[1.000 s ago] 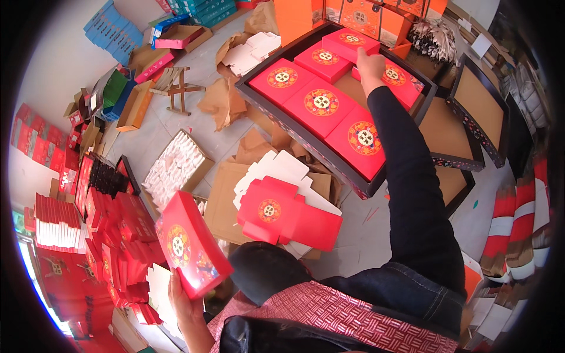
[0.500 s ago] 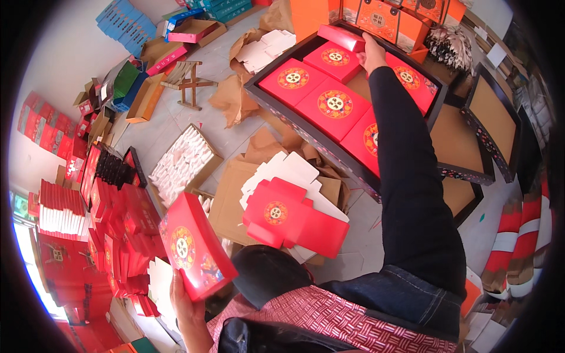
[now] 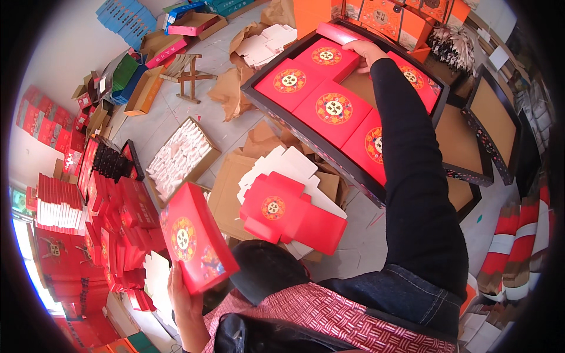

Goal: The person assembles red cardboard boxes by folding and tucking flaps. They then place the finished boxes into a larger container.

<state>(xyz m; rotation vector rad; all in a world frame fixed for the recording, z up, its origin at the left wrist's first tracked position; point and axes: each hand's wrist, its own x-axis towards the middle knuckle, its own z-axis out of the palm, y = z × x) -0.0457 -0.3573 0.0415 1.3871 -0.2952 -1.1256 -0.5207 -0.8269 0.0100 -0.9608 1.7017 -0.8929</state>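
Observation:
My left hand [image 3: 187, 303] is closed on the lower edge of a red gift box [image 3: 197, 241] with a round floral emblem, held tilted above the floor. My right arm reaches far forward over a large black-rimmed tray [image 3: 312, 154]. Inside it sit several matching red boxes, among them one with its emblem up [image 3: 333, 109]. At the tray's far edge my right hand [image 3: 366, 54] has its fingers curled at the right end of a narrow-looking red box [image 3: 336, 33], beside a flat-lying box [image 3: 325, 55]. The thumb is mostly hidden. Brown tray bottom shows below that hand.
An unfolded red carton [image 3: 294, 212] lies over white cardboard blanks and brown paper in front of me. A box of white packets [image 3: 183, 152] and stacked red boxes [image 3: 132, 206] are left. Orange bags [image 3: 382, 23] stand behind the tray; black-rimmed trays [image 3: 494, 120] lie right.
The narrow-looking red box at the tray's far edge has gone lower against the rim. My right hand has shifted left and slightly down. My left hand still holds its box, barely moved.

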